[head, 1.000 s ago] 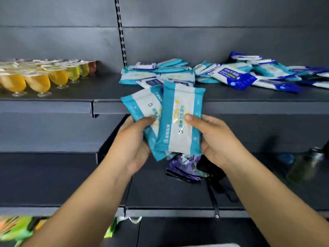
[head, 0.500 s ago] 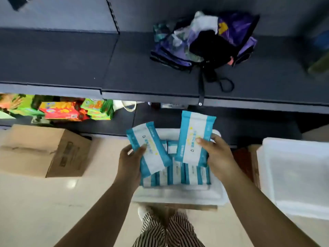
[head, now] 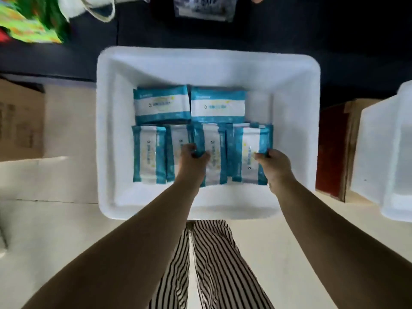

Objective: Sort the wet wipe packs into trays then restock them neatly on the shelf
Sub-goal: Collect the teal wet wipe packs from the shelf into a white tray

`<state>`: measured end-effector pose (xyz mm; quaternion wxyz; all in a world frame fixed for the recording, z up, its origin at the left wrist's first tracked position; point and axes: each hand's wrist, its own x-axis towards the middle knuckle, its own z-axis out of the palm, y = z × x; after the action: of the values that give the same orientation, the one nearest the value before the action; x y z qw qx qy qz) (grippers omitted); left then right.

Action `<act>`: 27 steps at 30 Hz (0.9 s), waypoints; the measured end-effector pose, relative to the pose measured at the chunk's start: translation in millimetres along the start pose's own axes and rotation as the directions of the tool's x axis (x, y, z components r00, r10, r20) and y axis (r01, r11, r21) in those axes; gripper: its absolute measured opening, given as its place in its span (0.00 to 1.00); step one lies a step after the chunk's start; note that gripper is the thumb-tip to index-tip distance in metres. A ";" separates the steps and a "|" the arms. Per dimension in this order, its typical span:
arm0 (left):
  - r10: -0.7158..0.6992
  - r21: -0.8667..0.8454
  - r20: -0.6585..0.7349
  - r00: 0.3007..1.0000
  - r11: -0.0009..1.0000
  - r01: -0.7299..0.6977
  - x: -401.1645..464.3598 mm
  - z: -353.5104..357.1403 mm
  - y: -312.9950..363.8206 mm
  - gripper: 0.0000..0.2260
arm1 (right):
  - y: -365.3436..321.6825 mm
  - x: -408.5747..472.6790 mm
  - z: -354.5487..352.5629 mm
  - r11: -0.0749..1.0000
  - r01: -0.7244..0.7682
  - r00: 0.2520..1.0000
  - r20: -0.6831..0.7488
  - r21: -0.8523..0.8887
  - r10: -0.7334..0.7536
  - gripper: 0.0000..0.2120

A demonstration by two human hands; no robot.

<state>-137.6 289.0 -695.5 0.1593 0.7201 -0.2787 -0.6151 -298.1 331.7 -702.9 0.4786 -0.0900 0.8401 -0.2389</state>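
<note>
A white tray (head: 107,134) stands on the floor below me and holds several teal-and-white wet wipe packs. Two packs (head: 162,105) lie crosswise at the back, and a row stands lengthwise in front, starting with a pack (head: 148,155) at the left. My left hand (head: 191,161) grips a teal pack (head: 213,152) in the middle of that row. My right hand (head: 275,165) grips another teal pack (head: 250,152) at the row's right end. Both packs are down inside the tray.
A second white tray (head: 383,152) sits to the right beside a red-brown box (head: 332,150). A cardboard box (head: 20,121) is on the left. The dark bottom shelf (head: 289,30) runs along the top, with colourful packets (head: 26,21) at its left. My striped trousers (head: 214,264) show below.
My view dropped from the shelf to the tray on the floor. Both hands carried their teal packs down from the shelf and lowered them into the tray's front row.
</note>
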 end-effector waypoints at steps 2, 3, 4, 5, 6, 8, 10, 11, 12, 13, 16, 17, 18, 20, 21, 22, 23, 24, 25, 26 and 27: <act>0.016 0.049 0.000 1.000 0.999 -0.016 12.1 15.5 -7.4 0.11 | 4.5 10.1 -0.2 0.993 0.059 0.998 -0.018 -0.107 -0.061 0.08; 0.024 0.079 -0.015 1.000 0.997 -0.023 16.3 20.6 -10.8 0.12 | 5.8 12.6 -0.9 0.982 0.087 0.996 -0.019 -0.168 -0.091 0.07; 0.037 0.125 -0.036 0.999 0.992 -0.032 18.9 23.1 -12.5 0.13 | 6.9 15.2 -1.5 0.972 0.110 0.993 -0.021 -0.209 -0.117 0.06; 0.046 0.196 -0.046 0.998 0.980 -0.037 20.6 24.6 -14.7 0.14 | 7.2 16.0 -2.7 0.968 0.117 0.992 -0.027 -0.224 -0.126 0.04; 0.056 0.288 -0.047 0.997 0.957 -0.040 19.7 24.7 -14.9 0.14 | 7.4 16.1 -3.7 0.965 0.119 0.991 -0.031 -0.234 -0.130 0.02; 0.085 0.417 -0.013 0.996 0.906 -0.072 13.4 18.7 -11.1 0.13 | 4.0 7.9 -7.4 0.952 0.115 0.991 -0.027 -0.283 -0.128 0.03; 0.113 0.454 0.019 0.993 0.885 -0.109 1.4 6.1 -0.2 0.13 | -5.9 -4.9 -10.4 0.957 0.102 0.993 -0.031 -0.272 -0.115 0.05; 0.134 0.465 0.019 0.991 0.876 -0.127 -5.7 -3.3 5.7 0.13 | -12.6 -13.7 -11.9 0.963 0.091 0.994 -0.035 -0.253 -0.103 0.07; 0.175 0.476 0.026 0.984 0.863 -0.166 -18.6 -16.5 20.5 0.12 | -25.0 -27.2 -15.8 0.966 0.101 0.993 -0.033 -0.236 -0.112 0.11; 0.221 0.495 0.053 0.974 0.841 -0.218 -32.7 -30.0 36.9 0.12 | -39.6 -42.8 -20.7 0.965 0.124 0.991 -0.019 -0.232 -0.132 0.14; 0.363 0.538 0.115 0.925 0.760 -0.365 -77.1 -64.6 96.6 0.13 | -86.0 -89.1 -37.9 0.936 0.288 0.957 0.039 -0.201 -0.286 0.13; 0.401 0.549 0.111 0.909 0.738 -0.392 -94.4 -74.4 120.4 0.13 | -104.9 -109.0 -44.3 0.914 0.353 0.935 0.076 -0.200 -0.345 0.12; 0.450 0.560 0.108 0.886 0.709 -0.428 -112.7 -83.3 144.6 0.13 | -123.8 -127.9 -50.2 0.879 0.430 0.903 0.116 -0.206 -0.414 0.12; 0.544 0.584 0.125 0.830 0.636 -0.505 -146.1 -97.0 184.3 0.12 | -159.0 -164.7 -61.0 0.797 0.568 0.823 0.181 -0.205 -0.539 0.12; 0.592 0.599 0.147 0.793 0.584 -0.547 -165.2 -103.3 202.7 0.12 | -176.9 -186.0 -67.4 0.759 0.621 0.782 0.209 -0.196 -0.587 0.12; 0.632 0.614 0.163 0.757 0.535 -0.580 -183.4 -108.5 220.7 0.13 | -194.6 -206.4 -74.5 0.716 0.672 0.739 0.235 -0.188 -0.632 0.11; 0.675 0.633 0.174 0.717 0.482 -0.606 -202.0 -114.1 239.0 0.13 | -213.8 -226.9 -82.1 0.662 0.724 0.688 0.260 -0.191 -0.677 0.11; 0.705 0.657 0.180 0.686 0.433 -0.617 -217.5 -119.0 255.6 0.13 | -230.9 -245.1 -88.8 0.598 0.774 0.633 0.283 -0.207 -0.721 0.11; 0.753 0.675 0.175 0.635 0.378 -0.634 -236.1 -126.5 274.0 0.12 | -250.6 -264.8 -98.3 0.526 0.819 0.574 0.300 -0.230 -0.762 0.11; 0.796 0.688 0.172 0.580 0.324 -0.649 -254.5 -134.5 290.6 0.12 | -268.9 -284.1 -108.3 0.453 0.857 0.512 0.307 -0.244 -0.802 0.11; 0.835 0.693 0.176 0.521 0.271 -0.668 -272.0 -142.7 307.0 0.12 | -287.1 -300.7 -118.6 0.394 0.884 0.458 0.300 -0.251 -0.837 0.11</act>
<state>-85.5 191.6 -275.5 0.1826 0.5638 -0.7733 -0.2254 -262.7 233.6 -283.4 0.3103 -0.6147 0.6684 -0.2813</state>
